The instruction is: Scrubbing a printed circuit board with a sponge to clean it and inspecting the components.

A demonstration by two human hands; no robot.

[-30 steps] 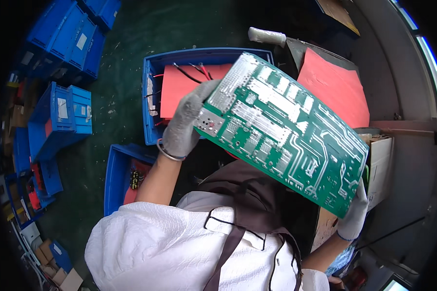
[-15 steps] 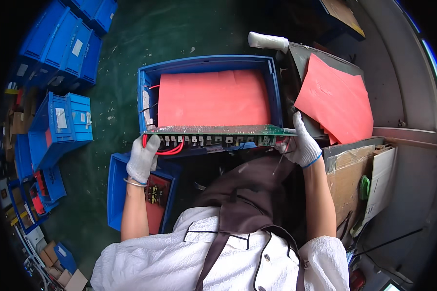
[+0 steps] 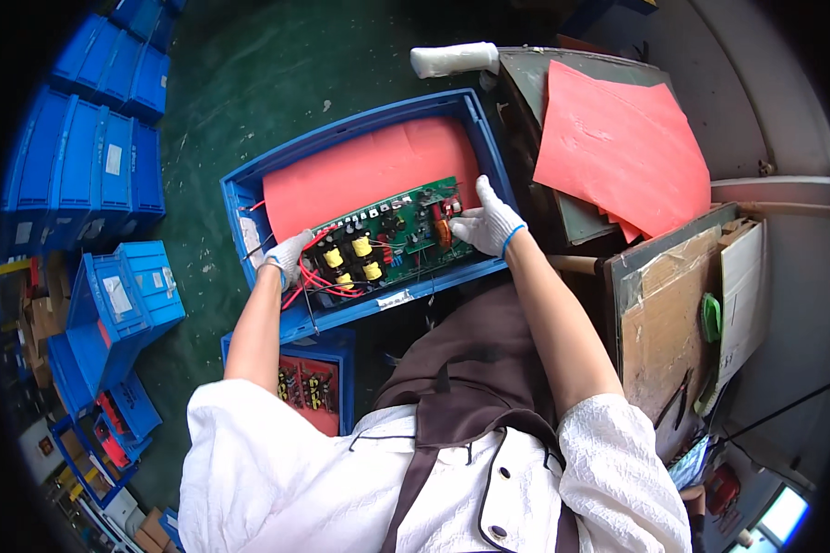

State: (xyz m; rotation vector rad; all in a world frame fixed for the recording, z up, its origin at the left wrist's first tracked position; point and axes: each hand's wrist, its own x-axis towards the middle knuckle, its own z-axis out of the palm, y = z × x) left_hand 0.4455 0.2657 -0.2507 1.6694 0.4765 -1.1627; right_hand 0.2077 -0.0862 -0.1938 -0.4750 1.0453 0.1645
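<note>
A long green circuit board (image 3: 398, 241) lies component side up inside a blue crate (image 3: 360, 115), over a pinkish-red sheet (image 3: 360, 166). Yellow-wrapped transformers, a copper coil and red and black wires show on it. At its left end my gloved left hand (image 3: 289, 258) is closed on the edge beside the red wires. My right hand (image 3: 491, 219), also in a white glove, grips the opposite end with the thumb over the components and the fingers along the crate's right wall. The board's underside is hidden.
A second blue crate (image 3: 345, 369) with more circuit boards stands lower left. Pinkish-red sheets (image 3: 618, 147) lie on a stack at the right, beside a white-wrapped handle (image 3: 454, 60). Cardboard panels (image 3: 669, 323) lean below. Blue crates (image 3: 111, 157) are stacked along the left.
The circuit board has gone from edge-on above the crate's near side to lying face up inside it, both hands still on its ends. The view has also turned.
</note>
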